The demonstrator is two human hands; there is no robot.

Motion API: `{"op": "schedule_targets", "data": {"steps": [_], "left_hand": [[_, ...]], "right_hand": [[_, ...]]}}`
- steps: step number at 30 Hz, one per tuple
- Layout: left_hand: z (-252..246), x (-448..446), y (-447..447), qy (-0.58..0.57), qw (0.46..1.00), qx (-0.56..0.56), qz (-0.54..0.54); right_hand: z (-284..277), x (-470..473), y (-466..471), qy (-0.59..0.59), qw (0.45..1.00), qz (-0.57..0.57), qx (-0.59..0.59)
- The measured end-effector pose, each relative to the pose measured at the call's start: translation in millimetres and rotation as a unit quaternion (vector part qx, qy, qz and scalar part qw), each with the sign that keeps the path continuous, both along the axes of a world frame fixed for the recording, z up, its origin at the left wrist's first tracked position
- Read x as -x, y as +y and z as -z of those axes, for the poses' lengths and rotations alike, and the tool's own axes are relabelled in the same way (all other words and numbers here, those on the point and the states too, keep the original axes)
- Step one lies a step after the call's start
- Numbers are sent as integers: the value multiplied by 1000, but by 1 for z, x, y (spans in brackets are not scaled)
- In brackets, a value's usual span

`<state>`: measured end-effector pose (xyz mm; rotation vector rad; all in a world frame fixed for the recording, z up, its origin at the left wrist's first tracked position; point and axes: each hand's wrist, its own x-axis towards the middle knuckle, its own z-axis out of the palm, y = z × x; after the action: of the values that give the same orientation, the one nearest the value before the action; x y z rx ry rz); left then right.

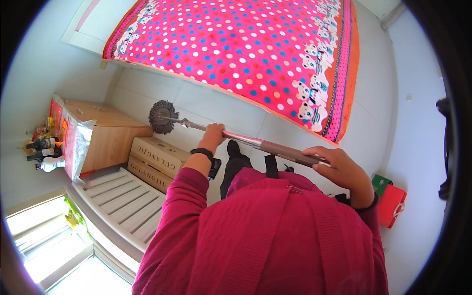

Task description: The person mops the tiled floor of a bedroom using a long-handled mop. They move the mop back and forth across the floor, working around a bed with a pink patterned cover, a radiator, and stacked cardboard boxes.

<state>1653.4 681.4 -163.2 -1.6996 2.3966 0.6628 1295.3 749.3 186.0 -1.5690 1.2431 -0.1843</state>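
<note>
A mop with a grey-brown string head (163,116) rests on the tiled floor (206,99) between a wooden cabinet and a bed. Its metal and brown handle (282,150) runs across in front of my body. My left hand (214,134) is closed around the thin metal part of the handle, with a black band on the wrist. Near the handle's brown end, my right hand (328,164) grips it between thumb and fingers. One dark shoe (233,148) shows below the handle.
The bed bears a pink dotted blanket (221,44). At the left stand a wooden cabinet (114,143) with bottles on top (44,153), stacked cardboard boxes (158,155) and a slatted wooden bench (125,202). Red (391,206) and green boxes (379,184) sit by the right wall.
</note>
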Motion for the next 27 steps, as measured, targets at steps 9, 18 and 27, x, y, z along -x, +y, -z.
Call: {"op": "schedule_targets", "data": {"steps": [9, 18, 27], "left_hand": [[-13, 258, 66, 101, 982, -15, 160], [-117, 468, 110, 239, 881, -223, 341], [-177, 480, 120, 291, 870, -212, 337]], "right_hand": [[-35, 213, 131, 53, 975, 217, -2], [-144, 353, 258, 117, 918, 379, -27], [-191, 379, 255, 164, 898, 407, -26]]}}
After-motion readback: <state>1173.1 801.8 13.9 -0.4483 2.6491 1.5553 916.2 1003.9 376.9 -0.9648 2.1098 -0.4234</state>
